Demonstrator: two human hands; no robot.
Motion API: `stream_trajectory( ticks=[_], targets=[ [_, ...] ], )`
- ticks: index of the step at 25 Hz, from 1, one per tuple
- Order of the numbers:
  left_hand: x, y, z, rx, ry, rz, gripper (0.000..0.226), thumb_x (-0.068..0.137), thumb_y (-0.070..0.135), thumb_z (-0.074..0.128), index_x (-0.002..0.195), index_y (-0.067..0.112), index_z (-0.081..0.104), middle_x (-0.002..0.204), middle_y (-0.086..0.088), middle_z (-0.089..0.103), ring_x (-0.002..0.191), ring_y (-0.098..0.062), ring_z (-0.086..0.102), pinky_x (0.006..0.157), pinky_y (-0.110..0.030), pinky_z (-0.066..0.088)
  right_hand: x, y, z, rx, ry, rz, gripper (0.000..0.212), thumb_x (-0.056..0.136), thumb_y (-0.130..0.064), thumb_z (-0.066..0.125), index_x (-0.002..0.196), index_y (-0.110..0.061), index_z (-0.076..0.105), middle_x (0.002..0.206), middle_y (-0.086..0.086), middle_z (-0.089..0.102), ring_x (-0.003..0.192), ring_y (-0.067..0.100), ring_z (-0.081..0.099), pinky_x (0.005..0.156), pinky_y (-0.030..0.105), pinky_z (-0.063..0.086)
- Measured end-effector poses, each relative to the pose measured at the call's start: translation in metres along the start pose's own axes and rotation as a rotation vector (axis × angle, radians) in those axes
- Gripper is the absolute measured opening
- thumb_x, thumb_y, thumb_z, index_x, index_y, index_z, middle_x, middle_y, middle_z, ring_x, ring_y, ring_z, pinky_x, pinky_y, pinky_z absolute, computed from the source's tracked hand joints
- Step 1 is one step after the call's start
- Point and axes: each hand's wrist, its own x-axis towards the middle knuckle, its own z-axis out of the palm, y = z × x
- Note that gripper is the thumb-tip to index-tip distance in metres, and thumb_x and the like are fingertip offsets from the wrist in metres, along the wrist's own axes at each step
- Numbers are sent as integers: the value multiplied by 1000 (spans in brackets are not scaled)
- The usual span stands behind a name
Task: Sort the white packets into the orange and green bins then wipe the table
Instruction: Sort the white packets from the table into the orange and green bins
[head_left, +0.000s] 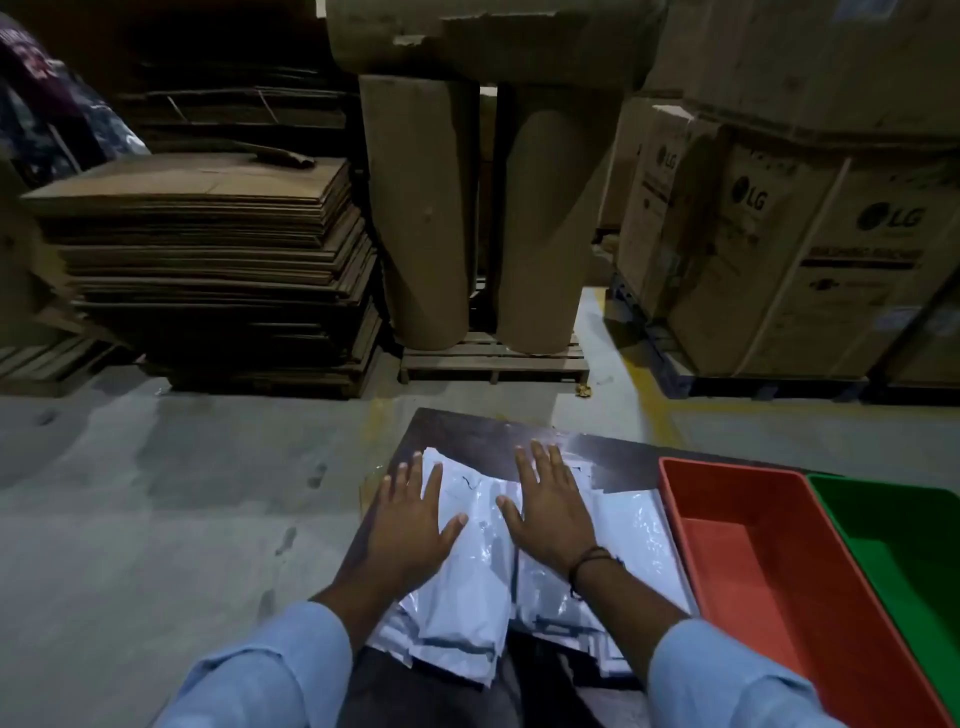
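White packets (478, 587) | long axis near-to-far | left hand (410, 525), right hand (550, 512) pressing flat, fingers straight

"LG" logos, apparently three, on cardboard boxes (779, 291).

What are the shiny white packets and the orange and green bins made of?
The crinkly white packets look like thin glossy plastic film: they wrinkle and glint. The rectangular orange bin and rectangular green bin look like matte moulded plastic, probably, from their smooth seamless walls and rims.
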Motion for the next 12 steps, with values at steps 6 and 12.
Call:
stream_trajectory(
  ticks=[6,12],
  targets=[
    [-9,-11,15,-106,-121,1,95,95,73,40,164,26,-7,170,-8,-21,158,-38,-5,128,-50,10,-34,-42,44,0,-45,-28,74,99,-55,42,156,-9,31,165,16,20,155,36,8,125,44,4],
    [-4,-22,19,-139,-151,-9,85,100,55,43,163,28,-7,171,-6,-18,155,-38,16,122,-50,29,-39,-63,60,51,-125,104,75,100,-52,38,158,-7,21,167,20,5,154,39,-5,122,44,-11]
  ],
)
